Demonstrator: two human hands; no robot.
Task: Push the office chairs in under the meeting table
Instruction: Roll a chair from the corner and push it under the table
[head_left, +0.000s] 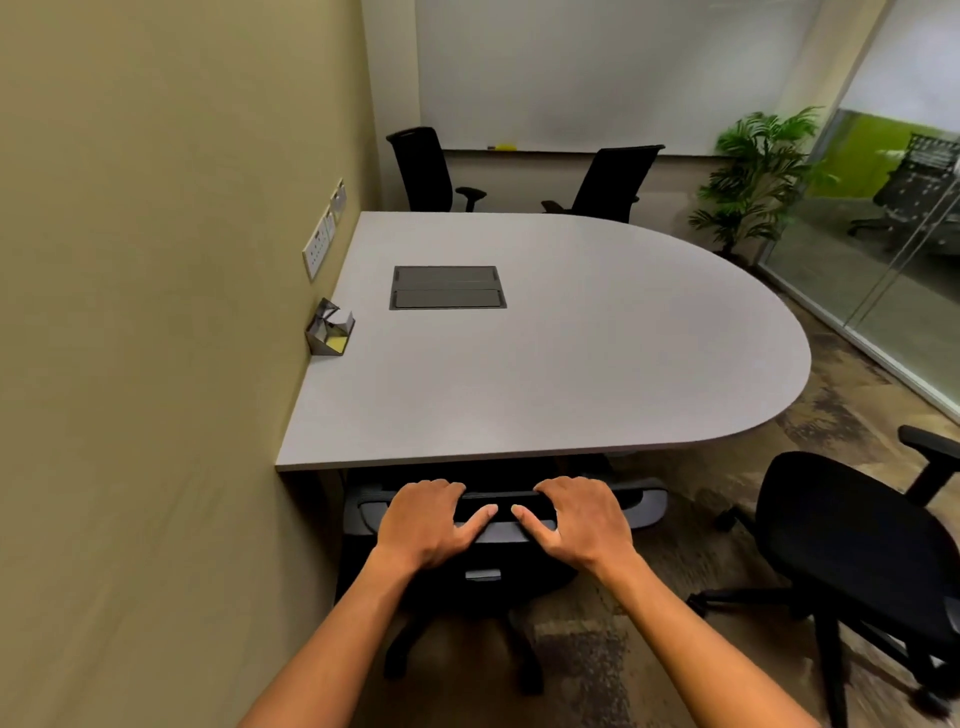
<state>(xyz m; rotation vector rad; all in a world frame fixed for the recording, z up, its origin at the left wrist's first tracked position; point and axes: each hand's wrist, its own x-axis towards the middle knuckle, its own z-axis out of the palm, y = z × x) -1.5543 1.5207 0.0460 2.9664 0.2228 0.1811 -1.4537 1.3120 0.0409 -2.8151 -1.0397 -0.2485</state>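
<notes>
While both hands (423, 522) grip it, black chair (652, 501) (grey-trimmed backrest) meets table (571, 364).

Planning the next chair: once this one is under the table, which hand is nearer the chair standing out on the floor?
Right. The right hand is on the side of the loose chair; the left hand is by the wall.

This is a small office meeting room. Just beyond my fingers (447, 491) is a grey meeting table (597, 364) with a cable box (447, 287) set in its top. Black swivel chairs (618, 182) stand at the far side, under a whiteboard (597, 73). To the left of my fingers there are wall sockets (318, 249) — to the right, a glass partition (883, 260) and a potted plant (753, 176).
</notes>
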